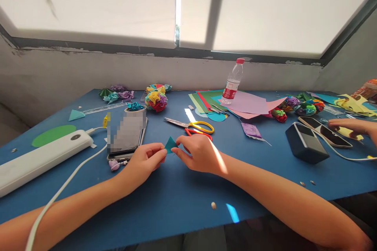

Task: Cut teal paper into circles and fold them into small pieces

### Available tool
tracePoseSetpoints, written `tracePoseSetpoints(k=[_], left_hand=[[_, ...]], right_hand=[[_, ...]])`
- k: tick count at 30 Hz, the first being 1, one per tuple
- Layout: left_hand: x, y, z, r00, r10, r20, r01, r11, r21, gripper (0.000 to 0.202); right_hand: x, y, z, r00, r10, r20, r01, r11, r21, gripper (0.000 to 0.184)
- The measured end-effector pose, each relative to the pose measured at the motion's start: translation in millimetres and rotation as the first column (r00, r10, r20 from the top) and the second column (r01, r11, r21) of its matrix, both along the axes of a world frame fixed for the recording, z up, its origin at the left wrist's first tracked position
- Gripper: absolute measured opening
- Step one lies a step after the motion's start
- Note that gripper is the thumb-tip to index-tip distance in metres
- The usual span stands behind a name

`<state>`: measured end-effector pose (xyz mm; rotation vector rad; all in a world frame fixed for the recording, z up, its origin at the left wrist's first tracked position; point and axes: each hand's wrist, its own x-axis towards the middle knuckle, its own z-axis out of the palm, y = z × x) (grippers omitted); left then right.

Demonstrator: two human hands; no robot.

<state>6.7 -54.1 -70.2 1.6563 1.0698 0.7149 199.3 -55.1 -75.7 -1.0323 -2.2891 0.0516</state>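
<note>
Toward seven o'clock from centre, a teal paper (170, 145) could crease or tear under an uneven pull: the left hand (148, 157), reaching from eight o'clock, pinches it, fingertips closed; the right hand (198, 153), from four, knuckles up, has thumb and forefinger slightly parted at its edge, grip unclear

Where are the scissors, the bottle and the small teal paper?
Scissors (186, 125), head view: where blades meet handles.
Bottle (232, 86), head view: its label.
Small teal paper (170, 145), head view: the middle of its face.
</note>
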Motion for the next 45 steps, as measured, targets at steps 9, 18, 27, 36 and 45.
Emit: tracePoseSetpoints(k=[9,18,27,36,45], left_hand=[[-4.2,1.6,2.5,0.826,0.118,-0.552,0.134,0.908,0.396,0.027],[-3.8,-5.4,3.9,0.781,0.156,-0.605,0.187,0.866,0.464,0.018],[-9.2,-9.9,-7.7,0.724,-0.023,-0.689,0.551,0.62,0.558,0.022],[-7.9,-10.1,-8.5,0.721,0.022,-0.693,0.518,0.646,0.56,0.026],[-9.3,-11.5,-8.7,0.728,-0.028,-0.685,0.53,0.656,0.537,0.027]], right_hand=[[18.1,25.9,5.7,0.884,-0.218,0.414,0.216,0.975,0.053,0.048],[113.0,89.7,11.2,0.56,-0.671,0.486,0.764,0.645,0.01,0.051],[100.6,89.1,9.5,0.505,-0.589,0.63,0.792,0.607,-0.067,0.058],[90.8,89.5,6.0,0.449,-0.497,0.742,0.758,0.652,-0.022,0.031],[83.2,81.9,7.9,0.472,-0.512,0.718,0.709,0.704,0.036,0.031]])
